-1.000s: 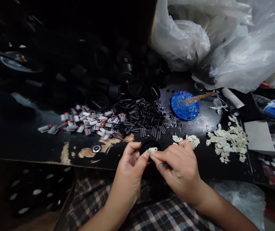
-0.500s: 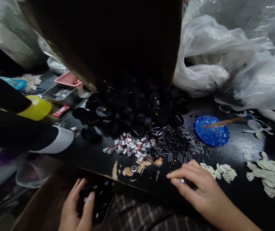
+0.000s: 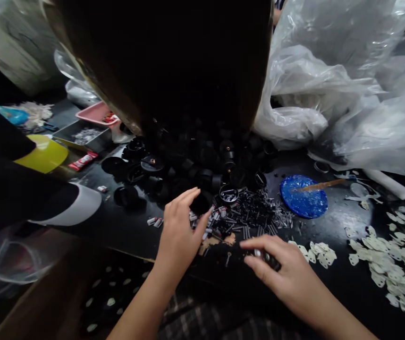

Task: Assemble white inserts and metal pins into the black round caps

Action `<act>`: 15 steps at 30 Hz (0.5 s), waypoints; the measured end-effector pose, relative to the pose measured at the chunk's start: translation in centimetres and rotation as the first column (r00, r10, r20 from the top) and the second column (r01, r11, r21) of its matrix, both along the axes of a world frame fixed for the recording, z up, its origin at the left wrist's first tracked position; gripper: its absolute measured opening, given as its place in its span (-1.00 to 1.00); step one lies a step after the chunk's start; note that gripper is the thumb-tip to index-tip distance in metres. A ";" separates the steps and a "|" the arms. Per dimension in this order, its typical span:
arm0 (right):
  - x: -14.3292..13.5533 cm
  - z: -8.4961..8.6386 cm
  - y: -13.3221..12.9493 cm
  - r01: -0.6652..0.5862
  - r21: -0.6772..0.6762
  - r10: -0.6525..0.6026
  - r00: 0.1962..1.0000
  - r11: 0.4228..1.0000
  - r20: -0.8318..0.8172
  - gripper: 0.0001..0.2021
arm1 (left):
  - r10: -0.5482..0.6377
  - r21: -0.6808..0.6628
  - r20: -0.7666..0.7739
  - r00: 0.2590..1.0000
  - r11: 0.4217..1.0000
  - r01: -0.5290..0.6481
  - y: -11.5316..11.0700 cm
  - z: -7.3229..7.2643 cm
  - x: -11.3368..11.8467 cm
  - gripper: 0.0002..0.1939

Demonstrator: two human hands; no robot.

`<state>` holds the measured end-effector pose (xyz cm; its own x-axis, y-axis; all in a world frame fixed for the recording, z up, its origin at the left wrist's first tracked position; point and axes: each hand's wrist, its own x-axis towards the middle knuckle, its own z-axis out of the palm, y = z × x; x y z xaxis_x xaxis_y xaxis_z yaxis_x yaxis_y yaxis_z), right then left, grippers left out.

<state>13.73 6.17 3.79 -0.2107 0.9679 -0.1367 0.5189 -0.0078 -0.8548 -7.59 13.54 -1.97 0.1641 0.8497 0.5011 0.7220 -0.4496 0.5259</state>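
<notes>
Midway along a crowded black table, our left hand reaches over a heap of grey-white cylinders with red bands, its thumb and fingers spread apart and gripping nothing that we can make out. Between them lies a dark round cup, among other black parts on the tabletop; whether our fingertips touch it, we cannot tell.

Our right hand hovers near the table's front edge, index finger and thumb parted at the tips, the other fingers curled. Something dark and shiny shows inside that curl, too shadowed for us to say whether it is grasped.

Just beside our right hand, toward the left, lies a small metal pin. Beyond it, we see coil springs scattered near a blue disc crossed by a brown stick. Pale flat tabs lie to the right, a smaller cluster close to our right knuckles, below clear plastic bags.
</notes>
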 end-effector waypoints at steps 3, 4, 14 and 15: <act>-0.6 0.1 1.6 0.019 -0.125 -0.031 0.995 0.992 -0.097 -0.69 | -0.285 -0.012 0.046 0.957 0.958 0.286 -4.1 0.3 0.6 -0.33; -0.8 0.0 2.1 0.001 -0.140 -0.016 0.994 0.990 -0.106 -0.72 | -0.333 -0.090 0.122 0.935 0.934 0.345 -5.3 0.3 0.9 -0.29; -2.7 -0.5 3.7 -0.102 -0.122 0.111 0.991 0.987 0.074 -0.91 | 0.431 -0.577 0.815 0.388 0.541 0.611 -8.6 -0.7 2.2 -0.54; -2.9 -0.4 3.9 -0.124 -0.116 0.137 0.985 0.985 0.108 -0.92 | 0.438 -0.566 0.822 0.363 0.565 0.600 -8.5 -0.8 2.0 -0.52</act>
<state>10.81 10.03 3.36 -0.3111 0.9111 -0.2704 0.6162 -0.0233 -0.7873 -5.58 5.04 -2.72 0.2126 0.9024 -0.3748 -0.3821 0.4298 0.8181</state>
